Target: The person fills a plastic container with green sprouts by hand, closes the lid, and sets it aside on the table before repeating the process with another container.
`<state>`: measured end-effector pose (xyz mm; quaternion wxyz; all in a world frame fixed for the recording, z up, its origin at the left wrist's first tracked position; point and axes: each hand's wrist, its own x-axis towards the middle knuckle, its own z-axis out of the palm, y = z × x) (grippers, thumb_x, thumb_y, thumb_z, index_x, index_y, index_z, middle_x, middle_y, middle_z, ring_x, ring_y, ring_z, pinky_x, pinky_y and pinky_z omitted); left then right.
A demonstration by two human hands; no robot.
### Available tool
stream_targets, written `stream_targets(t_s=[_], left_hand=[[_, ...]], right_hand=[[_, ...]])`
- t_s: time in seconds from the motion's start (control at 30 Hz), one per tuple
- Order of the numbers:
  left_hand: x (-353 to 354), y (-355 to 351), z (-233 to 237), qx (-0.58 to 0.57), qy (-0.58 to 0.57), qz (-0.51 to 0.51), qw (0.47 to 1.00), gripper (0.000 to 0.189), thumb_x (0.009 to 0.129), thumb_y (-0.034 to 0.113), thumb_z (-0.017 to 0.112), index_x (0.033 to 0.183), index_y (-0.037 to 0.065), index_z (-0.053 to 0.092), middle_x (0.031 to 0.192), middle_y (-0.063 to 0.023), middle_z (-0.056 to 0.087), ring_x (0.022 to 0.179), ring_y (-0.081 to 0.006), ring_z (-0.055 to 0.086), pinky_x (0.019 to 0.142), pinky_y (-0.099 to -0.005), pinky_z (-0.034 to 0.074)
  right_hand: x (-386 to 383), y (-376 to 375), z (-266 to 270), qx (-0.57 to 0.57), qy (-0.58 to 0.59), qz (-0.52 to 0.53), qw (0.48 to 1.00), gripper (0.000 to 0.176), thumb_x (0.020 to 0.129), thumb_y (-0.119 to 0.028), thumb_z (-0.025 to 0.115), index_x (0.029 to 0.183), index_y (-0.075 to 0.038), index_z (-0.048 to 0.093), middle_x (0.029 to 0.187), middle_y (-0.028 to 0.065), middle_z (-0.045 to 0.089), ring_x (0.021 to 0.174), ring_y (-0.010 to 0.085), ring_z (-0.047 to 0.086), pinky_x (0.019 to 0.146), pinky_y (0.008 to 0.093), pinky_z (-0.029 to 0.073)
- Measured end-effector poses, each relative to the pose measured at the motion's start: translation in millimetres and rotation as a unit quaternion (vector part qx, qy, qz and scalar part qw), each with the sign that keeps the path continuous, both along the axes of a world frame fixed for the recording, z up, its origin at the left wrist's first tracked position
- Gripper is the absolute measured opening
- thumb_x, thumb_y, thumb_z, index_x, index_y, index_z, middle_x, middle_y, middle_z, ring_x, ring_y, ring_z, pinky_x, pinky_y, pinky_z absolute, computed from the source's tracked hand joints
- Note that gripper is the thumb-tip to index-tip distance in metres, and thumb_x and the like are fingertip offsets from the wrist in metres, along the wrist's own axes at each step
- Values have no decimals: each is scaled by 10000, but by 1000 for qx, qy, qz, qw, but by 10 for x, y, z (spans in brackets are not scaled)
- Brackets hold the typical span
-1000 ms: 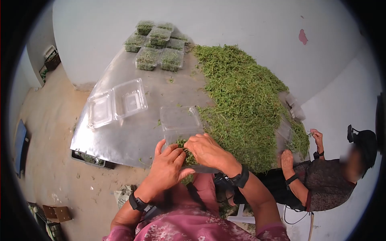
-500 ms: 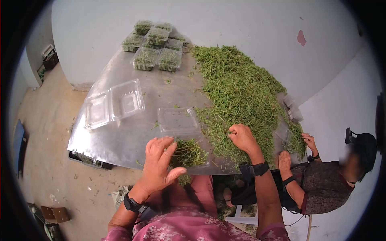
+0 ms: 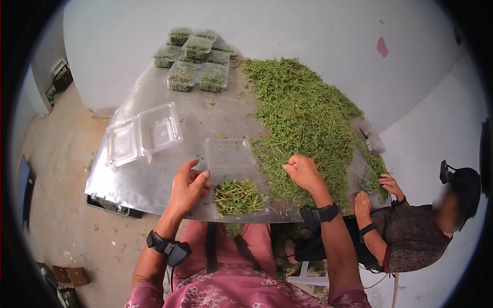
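A clear plastic clamshell box [image 3: 227, 154] lies open at the table's front edge, its near half filled with cut green stems [image 3: 239, 197]. My left hand [image 3: 187, 187] is just left of the box, fingers loosely bent and apart, holding nothing I can see. Near its index fingertip is a small green sprig [image 3: 199, 158]. Over the near edge of the big heap of greens [image 3: 308, 113] hovers my right hand [image 3: 304, 173], its fingers curled into a pinch. Whatever may be between those fingertips is too small to name.
Another open clear box [image 3: 159, 128] rests on the metal table [image 3: 215, 120] at left. Filled boxes [image 3: 182, 76] are stacked at the back. On the right sits a co-worker [image 3: 411, 231], hands at the heap beside more plastic boxes [image 3: 372, 137]. Below the table's left edge is a dark crate [image 3: 115, 206].
My left hand has moved left and back from above the greens in the box, uncovering them, and its fingers have bent. My right hand has shifted slightly left, still pinched.
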<state>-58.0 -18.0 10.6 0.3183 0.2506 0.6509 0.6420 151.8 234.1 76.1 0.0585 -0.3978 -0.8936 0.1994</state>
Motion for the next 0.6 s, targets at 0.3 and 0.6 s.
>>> stream_targets(t_s=[0.3,0.6], left_hand=[[97,18,-8,-20,131,-12,991,546,915,191,657,1356,-42,434,940,-154,695,775,-200,679,661,-331,534],[218,59,-31,-28,214,16,976,525,870,162,671,1326,-13,478,843,-120,667,690,-183,638,659,-326,517]], right_hand=[[-167,-50,-316,52,15,91,994,221,823,-158,721,798,13,583,876,190,645,822,336,627,714,445,494],[-62,-55,25,44,88,60,993,151,814,-97,684,788,-10,564,639,123,584,567,214,571,557,365,464]])
